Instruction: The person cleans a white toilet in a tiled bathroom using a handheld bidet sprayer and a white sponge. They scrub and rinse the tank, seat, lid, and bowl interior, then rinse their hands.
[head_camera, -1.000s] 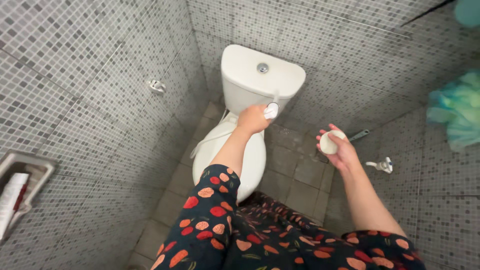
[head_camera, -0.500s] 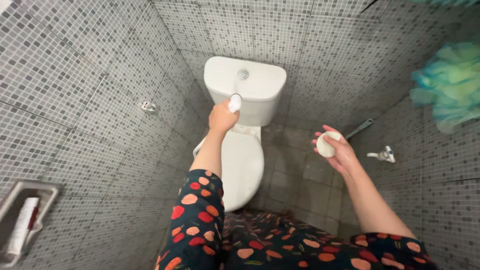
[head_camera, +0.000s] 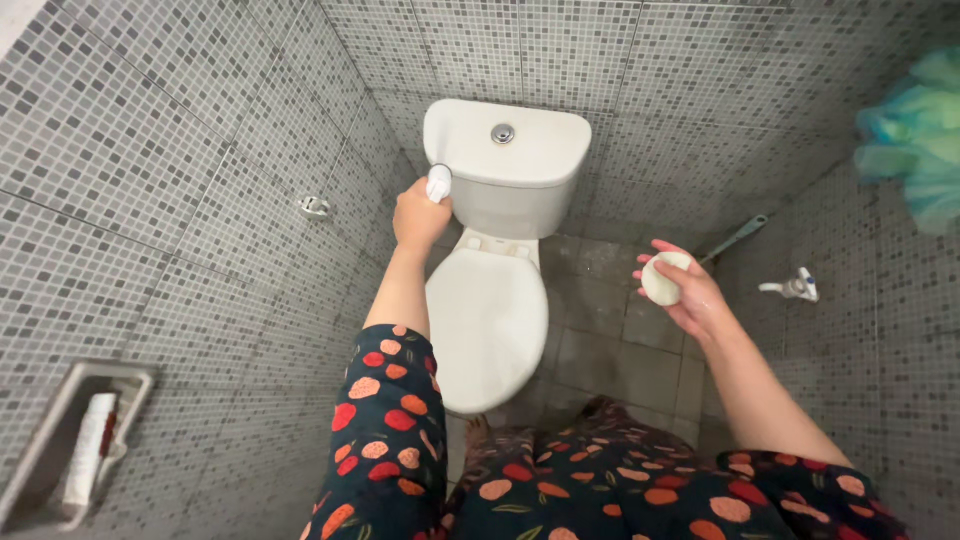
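Left hand (head_camera: 418, 215) grip holds a white bottle (head_camera: 438, 184) by the cistern (head_camera: 520, 170); right hand (head_camera: 690, 295) grip holds white soap (head_camera: 663, 279).

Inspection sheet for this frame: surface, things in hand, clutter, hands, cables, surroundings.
Surface: grey tiled floor, looks damp and stained near the toilet.
Things in hand: small white object at the left corner of the cistern; round white piece, possibly soap.
Clutter: long-handled tool leaning in the corner; recessed wall holder with a white item inside.
Hands: left hand grips the small white object; right hand cups the round white piece.
Cables: nothing seen.
Surroundings: white toilet, lid closed; mosaic walls; wall tap; green-blue mesh puff.
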